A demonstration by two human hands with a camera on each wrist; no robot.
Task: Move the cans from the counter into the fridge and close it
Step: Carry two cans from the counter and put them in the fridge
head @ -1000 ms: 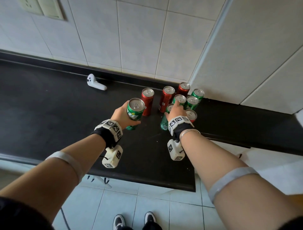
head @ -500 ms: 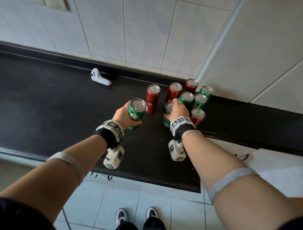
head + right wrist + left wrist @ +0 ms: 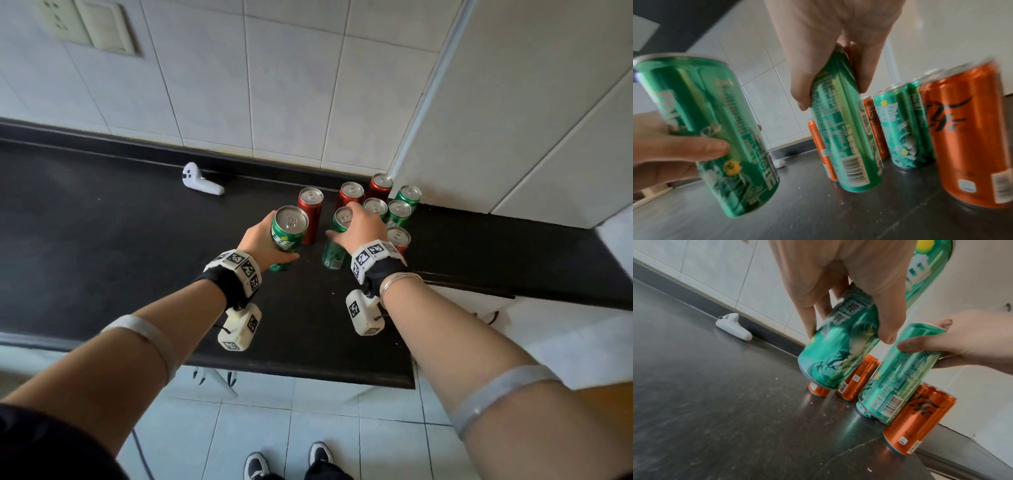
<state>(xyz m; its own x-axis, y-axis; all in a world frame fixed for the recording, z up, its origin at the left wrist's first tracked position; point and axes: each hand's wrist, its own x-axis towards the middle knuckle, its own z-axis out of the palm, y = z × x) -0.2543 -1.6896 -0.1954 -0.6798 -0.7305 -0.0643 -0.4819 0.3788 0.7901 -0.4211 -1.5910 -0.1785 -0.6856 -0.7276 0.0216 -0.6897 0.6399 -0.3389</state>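
My left hand (image 3: 279,238) grips a green can (image 3: 291,222) round its side and holds it tilted, clear of the black counter (image 3: 137,257). Next to it, my right hand (image 3: 346,222) wraps the upper part of a second green can (image 3: 332,253), which leans at the front of the cluster. The wrist views show fingers and thumb curled round each can (image 3: 830,363) (image 3: 846,154). Behind stand several red cans (image 3: 310,205) and green cans (image 3: 399,212), upright in the back right corner. One red can (image 3: 399,236) stands just right of my right hand. No fridge is in view.
A white controller (image 3: 202,183) lies on the counter against the tiled back wall. A white panel (image 3: 513,120) closes off the right side behind the cans. The counter's front edge (image 3: 308,373) is near my body, with tiled floor and my shoes below.
My right hand has closed further round the front green can and tipped it out of the cluster. My left hand still holds its green can in about the same place.
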